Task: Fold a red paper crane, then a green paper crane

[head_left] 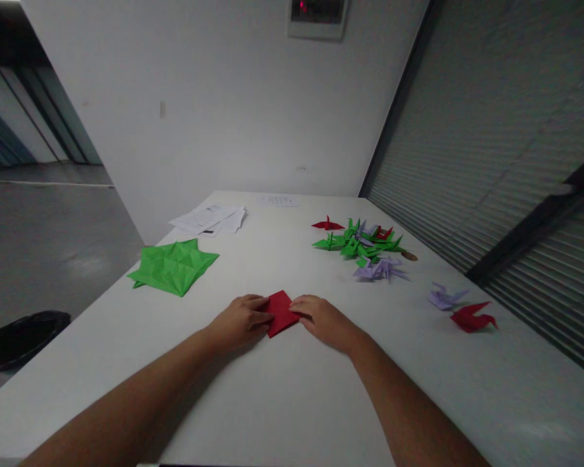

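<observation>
A small folded sheet of red origami paper [281, 313] lies on the white table [272, 402] in front of me, one corner pointing away. My left hand [242, 319] grips its left side, fingers closed over the edge. On the opposite side, my right hand [320, 318] has its fingers pressed together at the right corner of the same paper. The fingers cover both side corners, so the folds there are hidden.
Creased green paper sheets [175, 266] lie at the left, with printed papers [209, 219] behind them. A pile of green, purple and red paper cranes [357, 243] sits at the back right. Nearer are a purple crane [445, 297] and a red crane [472, 318]. A black bin [22, 337] stands left.
</observation>
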A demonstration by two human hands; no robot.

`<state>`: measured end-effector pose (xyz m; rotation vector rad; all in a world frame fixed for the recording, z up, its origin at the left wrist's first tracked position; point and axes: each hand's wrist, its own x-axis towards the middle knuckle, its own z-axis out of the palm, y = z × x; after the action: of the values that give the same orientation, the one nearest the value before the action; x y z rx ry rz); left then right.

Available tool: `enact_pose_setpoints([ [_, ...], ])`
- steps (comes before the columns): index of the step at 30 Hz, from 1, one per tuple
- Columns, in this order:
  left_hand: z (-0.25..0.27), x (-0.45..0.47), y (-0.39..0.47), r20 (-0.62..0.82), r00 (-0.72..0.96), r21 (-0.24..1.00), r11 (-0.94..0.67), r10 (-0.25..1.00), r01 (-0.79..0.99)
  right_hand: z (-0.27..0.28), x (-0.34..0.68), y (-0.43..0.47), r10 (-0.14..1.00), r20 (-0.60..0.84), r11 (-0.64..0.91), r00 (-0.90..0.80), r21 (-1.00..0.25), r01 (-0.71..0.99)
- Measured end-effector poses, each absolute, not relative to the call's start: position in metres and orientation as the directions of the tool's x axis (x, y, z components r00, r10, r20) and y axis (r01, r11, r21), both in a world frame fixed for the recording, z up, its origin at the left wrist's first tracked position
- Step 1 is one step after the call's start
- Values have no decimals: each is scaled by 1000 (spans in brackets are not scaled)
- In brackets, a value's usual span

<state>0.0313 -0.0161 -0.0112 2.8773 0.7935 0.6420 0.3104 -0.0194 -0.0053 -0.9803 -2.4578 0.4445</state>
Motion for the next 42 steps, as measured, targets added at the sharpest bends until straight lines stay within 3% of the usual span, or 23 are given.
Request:
enact_pose_setpoints([
  [7, -14, 30, -18, 336, 779, 223, -849, 529, 480, 1, 309, -22, 727, 281, 671, -626, -484, 562],
  [20, -12, 29, -19, 333, 837, 304, -890, 434, 341, 0, 304, -19, 753, 260, 617, -605, -599, 510],
  [27, -5, 30, -21, 316, 843, 320, -886, 435, 337, -16, 293, -14, 879, 271, 477, -393, -536, 697],
  [36, 2, 28, -26, 292, 810, 418, -830, 508, 370, -23, 287, -10, 908, 273, 415, -317, -495, 763],
  [42, 1, 28, -25, 295, 841, 327, -875, 454, 357, -27, 283, -8, 910, 283, 402, -302, -430, 809],
])
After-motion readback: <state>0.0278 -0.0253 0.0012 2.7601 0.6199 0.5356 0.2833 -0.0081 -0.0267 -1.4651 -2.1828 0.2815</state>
